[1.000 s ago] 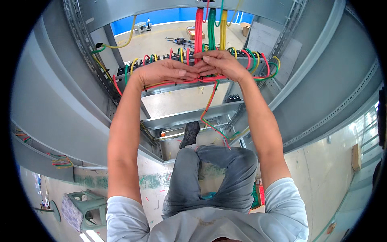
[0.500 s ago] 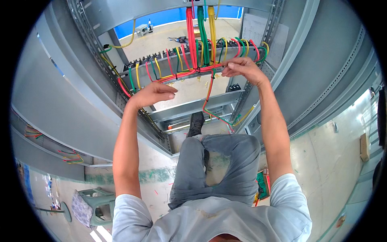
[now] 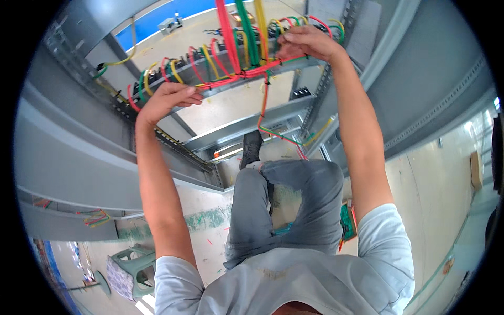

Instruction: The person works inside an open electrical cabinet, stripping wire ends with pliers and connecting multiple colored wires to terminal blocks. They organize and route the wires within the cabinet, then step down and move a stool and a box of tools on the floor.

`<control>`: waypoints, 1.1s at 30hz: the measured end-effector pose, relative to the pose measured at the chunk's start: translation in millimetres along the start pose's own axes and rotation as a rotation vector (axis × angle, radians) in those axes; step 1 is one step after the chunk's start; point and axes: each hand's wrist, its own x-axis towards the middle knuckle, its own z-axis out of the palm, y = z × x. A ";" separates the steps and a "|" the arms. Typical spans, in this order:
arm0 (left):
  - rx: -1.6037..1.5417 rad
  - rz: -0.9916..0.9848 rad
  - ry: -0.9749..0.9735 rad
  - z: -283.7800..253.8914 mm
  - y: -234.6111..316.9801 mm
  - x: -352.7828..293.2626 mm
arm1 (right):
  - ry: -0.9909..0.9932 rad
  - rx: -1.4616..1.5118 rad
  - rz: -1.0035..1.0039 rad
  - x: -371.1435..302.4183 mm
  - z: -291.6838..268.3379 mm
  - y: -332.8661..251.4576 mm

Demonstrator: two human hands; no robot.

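In the head view, I see the person's left hand [image 3: 170, 98] left of the upper centre, beside the left end of a red wire run [image 3: 226, 80]. Its fingers are half-open, loosely bent and close to one another, with nothing visibly gripped; whether they touch the run, I can't tell. The right hand [image 3: 310, 43] is in the upper right, near the run's other end, just right of a yellow wire bundle [image 3: 261, 26]. Its fingers curl inward but are blurred, so I can't say whether they pinch a wire.

The red run crosses the upper middle, slightly tilted, in front of a row of black terminal devices [image 3: 181, 63]. To my eye, wiring like this wants light, even pressure along the run, strands side by side, with no tugging at the short loops that arch to the devices.

A red bundle [image 3: 227, 37] and a green bundle [image 3: 247, 34] rise beside the yellow one, between the two hands, and would block a straight sideways sweep. A thin branch [image 3: 264, 94] hangs below, easy to snag. A metal crossbar [image 3: 226, 135] spans the frame's middle, above a dark shoe [image 3: 252, 149]. A green stool [image 3: 137, 273] stands lower left; a brown block [image 3: 476, 170] sits at far right.
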 end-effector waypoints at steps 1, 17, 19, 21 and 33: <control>0.008 0.014 0.007 0.8 -2.4 -3.2 | 0.002 0.011 -0.011 1.2 2.9 2.9; 0.377 0.279 -0.020 268.7 -145.2 30.0 | 0.497 -0.597 0.416 -245.4 146.3 181.9; 0.429 0.390 0.000 305.9 -135.3 48.7 | 0.536 -0.648 0.419 -234.3 153.6 205.9; 0.430 0.437 0.045 335.1 -113.3 66.2 | 0.576 -0.670 0.323 -222.4 146.5 225.7; -0.127 0.048 -0.245 302.4 -96.2 145.7 | 0.474 0.079 0.257 -196.4 141.1 260.0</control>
